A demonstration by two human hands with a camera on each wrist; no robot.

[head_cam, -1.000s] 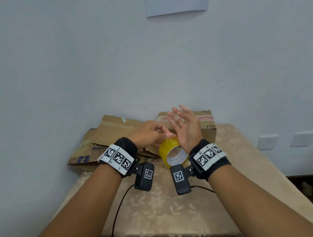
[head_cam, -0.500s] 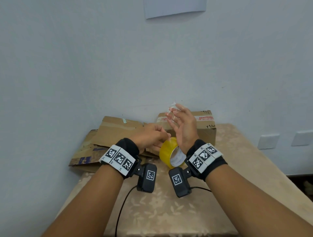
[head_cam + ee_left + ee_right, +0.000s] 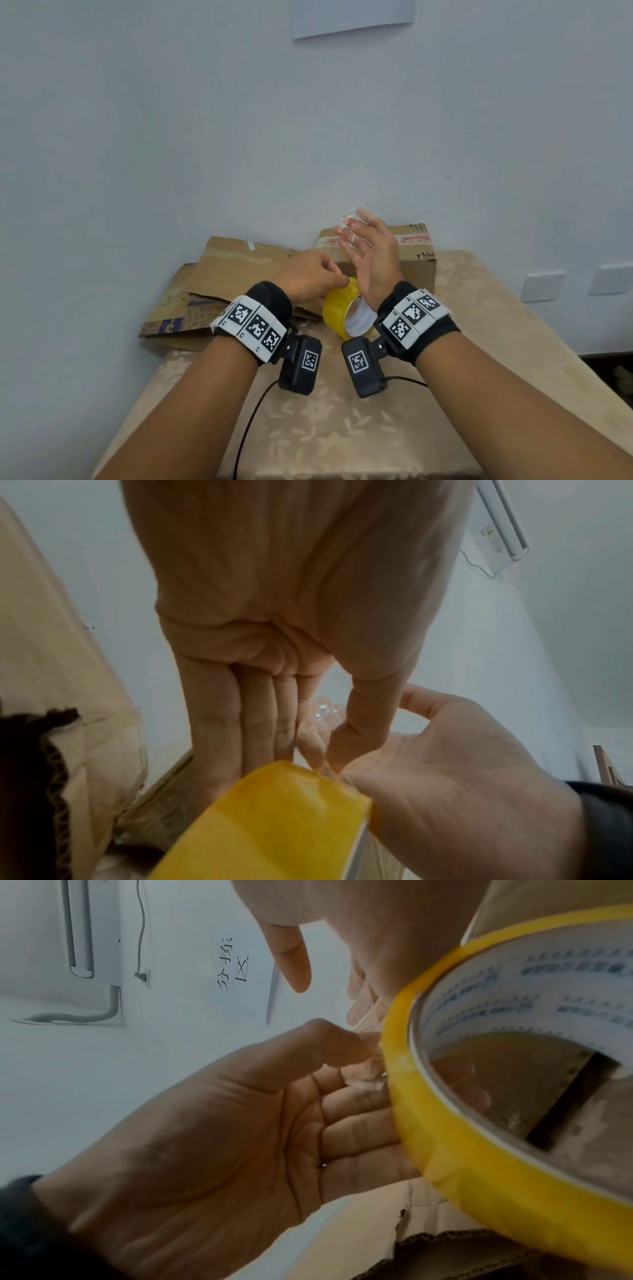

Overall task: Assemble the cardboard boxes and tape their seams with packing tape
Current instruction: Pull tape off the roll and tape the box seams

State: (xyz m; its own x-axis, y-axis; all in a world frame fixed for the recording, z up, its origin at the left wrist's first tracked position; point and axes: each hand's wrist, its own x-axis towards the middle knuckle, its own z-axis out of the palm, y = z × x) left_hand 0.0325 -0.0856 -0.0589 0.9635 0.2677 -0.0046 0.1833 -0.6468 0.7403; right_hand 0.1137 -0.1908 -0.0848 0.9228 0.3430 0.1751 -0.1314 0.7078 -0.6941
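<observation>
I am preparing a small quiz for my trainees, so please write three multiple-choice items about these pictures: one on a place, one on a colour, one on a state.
1. Where does the standing cardboard box stand?
A. on the floor
B. on the table, against the wall
C. on a chair

2. What colour is the tape roll?
A. red
B. blue
C. yellow

3. How is the right hand?
A. a closed fist
B. fingers straight and spread
C. gripping a box flap

Key: 1 B, the head view shows it at the table's far edge by the wall; 2 C, all three views show a yellow roll; 3 B, the head view shows its fingers raised and apart.
</observation>
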